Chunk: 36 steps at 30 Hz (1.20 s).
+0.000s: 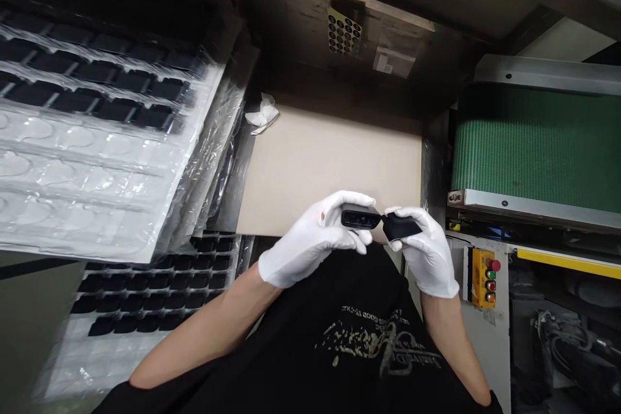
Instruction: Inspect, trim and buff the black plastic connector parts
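My left hand [317,233], in a white glove, is closed around a black plastic shell [360,218] whose hollow side faces me. A smooth black plastic piece [400,227] sits between the fingers of my gloved right hand [429,251]. The two black pieces meet or nearly meet at a narrow point; I cannot tell whether they are joined. Both hands are in front of my body, over the near edge of a beige board [334,155]. A small reddish mark shows on the left glove.
Clear plastic trays [111,162] with rows of black parts are stacked at left, with another tray [160,291] lower down. A crumpled white tissue [262,114] lies at the board's corner. At right are a green conveyor belt [533,149] and a yellow button box [484,278].
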### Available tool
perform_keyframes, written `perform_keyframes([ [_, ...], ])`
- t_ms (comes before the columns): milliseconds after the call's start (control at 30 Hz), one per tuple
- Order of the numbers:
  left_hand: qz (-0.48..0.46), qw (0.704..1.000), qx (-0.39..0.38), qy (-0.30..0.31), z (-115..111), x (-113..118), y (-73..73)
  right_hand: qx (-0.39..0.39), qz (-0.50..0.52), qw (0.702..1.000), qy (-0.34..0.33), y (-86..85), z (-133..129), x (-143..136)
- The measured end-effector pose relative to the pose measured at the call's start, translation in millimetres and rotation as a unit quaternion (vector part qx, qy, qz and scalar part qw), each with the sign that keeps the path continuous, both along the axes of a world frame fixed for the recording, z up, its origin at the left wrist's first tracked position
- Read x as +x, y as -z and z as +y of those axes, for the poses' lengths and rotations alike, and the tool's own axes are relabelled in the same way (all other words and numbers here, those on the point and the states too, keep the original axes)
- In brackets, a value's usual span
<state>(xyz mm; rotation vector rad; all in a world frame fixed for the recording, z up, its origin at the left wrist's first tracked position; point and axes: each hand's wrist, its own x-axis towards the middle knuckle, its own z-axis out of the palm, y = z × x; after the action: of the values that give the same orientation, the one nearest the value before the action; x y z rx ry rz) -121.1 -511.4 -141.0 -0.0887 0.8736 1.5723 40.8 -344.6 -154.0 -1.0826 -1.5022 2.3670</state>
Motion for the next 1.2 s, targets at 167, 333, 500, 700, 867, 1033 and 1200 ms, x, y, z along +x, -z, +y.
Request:
perform_keyframes([
  [167, 0.015, 0.998, 0.054, -0.003, -4.1, -1.0, 2.6, -0.005, 0.002, 1.0, -0.009, -12.1, -1.0, -0.7],
  [333, -0.021, 0.991, 0.123, -0.043, -9.0, 6.3, 12.1, -0.002, -0.02, 1.0, -0.019, -19.6, -5.5, -1.2],
  [500, -0.018, 0.986, 0.158, -0.051, -12.5, 11.1, 17.1, -0.003, -0.004, 0.999, -0.039, -20.0, -6.4, -2.4],
  [700, 0.046, 0.985, 0.157, -0.058, -12.3, 9.9, 15.3, 0.062, -0.01, 0.998, -0.019, -14.8, -6.6, -9.1],
  [867, 0.232, 0.972, 0.024, -0.031, -6.6, 12.8, 20.3, 0.069, -0.059, 0.995, -0.039, -5.5, -12.4, -10.1],
  [1033, 0.333, 0.942, -0.019, -0.024, -1.7, 19.4, 31.8, 0.101, -0.087, 0.989, -0.07, 2.1, -14.0, -5.7],
  [1200, 0.308, 0.95, -0.051, -0.021, 0.3, 22.2, 30.9, 0.166, -0.091, 0.975, -0.114, 2.8, -9.8, 0.1],
])
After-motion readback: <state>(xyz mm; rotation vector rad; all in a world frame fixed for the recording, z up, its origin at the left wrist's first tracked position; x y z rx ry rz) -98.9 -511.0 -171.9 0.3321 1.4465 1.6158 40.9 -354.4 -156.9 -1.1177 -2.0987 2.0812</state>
